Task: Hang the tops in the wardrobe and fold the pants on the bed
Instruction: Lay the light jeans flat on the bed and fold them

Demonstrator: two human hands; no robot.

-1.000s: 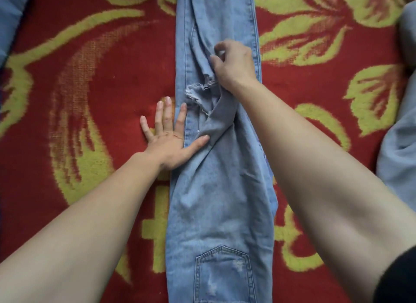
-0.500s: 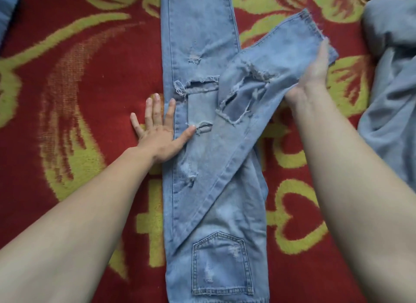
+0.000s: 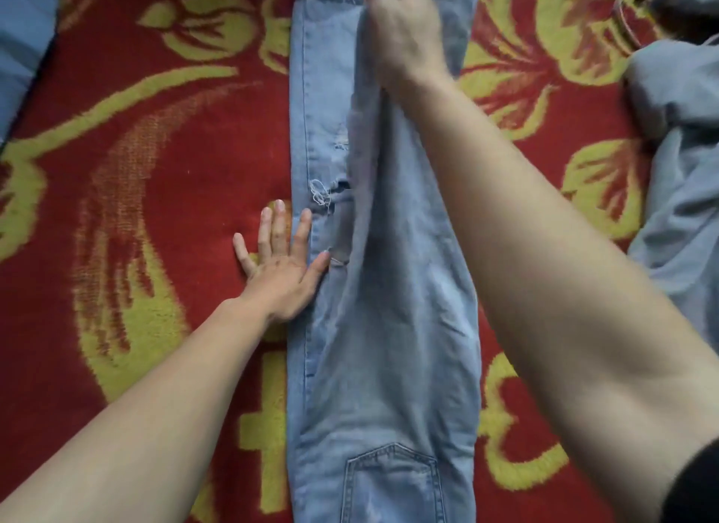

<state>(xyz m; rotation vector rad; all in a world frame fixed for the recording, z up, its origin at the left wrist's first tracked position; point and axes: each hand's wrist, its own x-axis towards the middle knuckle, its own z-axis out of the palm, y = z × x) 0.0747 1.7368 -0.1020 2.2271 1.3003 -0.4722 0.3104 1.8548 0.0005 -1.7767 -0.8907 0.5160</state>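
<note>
Left grip (image 3: 278, 266), fingers spread flat, presses the left edge of the jeans (image 3: 389, 347) mid-frame. Right grip (image 3: 404, 32), blurred at top centre, lies on the jeans; whether it pinches cannot be told. Jeans run lengthwise down the centre of the red bed (image 3: 136, 172), grey garment (image 3: 681, 172) at right

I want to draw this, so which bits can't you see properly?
Head view:
- The right hand: fingertips cut off by the top edge and blurred, so its grip on the jeans cannot be told.
- The jeans: waist end cut off by the bottom edge.
- The grey garment: cut off by the right edge.
- The blue cloth: cut off by the left edge.
</note>
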